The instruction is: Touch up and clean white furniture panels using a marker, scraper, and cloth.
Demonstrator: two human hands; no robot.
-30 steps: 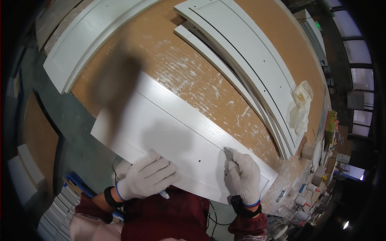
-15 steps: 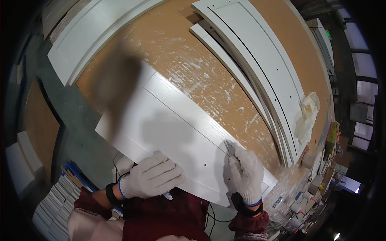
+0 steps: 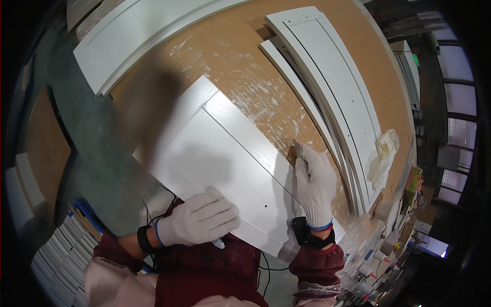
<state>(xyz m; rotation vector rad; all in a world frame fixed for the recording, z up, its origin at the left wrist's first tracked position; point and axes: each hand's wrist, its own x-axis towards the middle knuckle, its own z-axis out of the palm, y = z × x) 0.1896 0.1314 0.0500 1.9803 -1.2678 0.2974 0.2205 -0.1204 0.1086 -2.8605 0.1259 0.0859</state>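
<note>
A white framed cabinet panel (image 3: 220, 153) lies flat on the brown workbench (image 3: 240, 56) in front of me. My left hand (image 3: 199, 219), in a white knit glove, presses flat on the panel's near edge, with a small object partly hidden under its fingers. My gloved right hand (image 3: 314, 181) rests on the panel's right edge and pinches a small tan block (image 3: 295, 149) against that edge. Dark wristbands sit on both wrists.
Two more white panels (image 3: 332, 87) lie along the bench's right side, another (image 3: 133, 36) at the far left. A crumpled white cloth (image 3: 383, 156) lies on the right. Small containers crowd the right edge (image 3: 388, 245). Stacked white boards (image 3: 61, 256) sit low on the left.
My right hand has slid up along the panel's right edge with the block. The left hand stays pressed on the near edge. The view has shifted closer.
</note>
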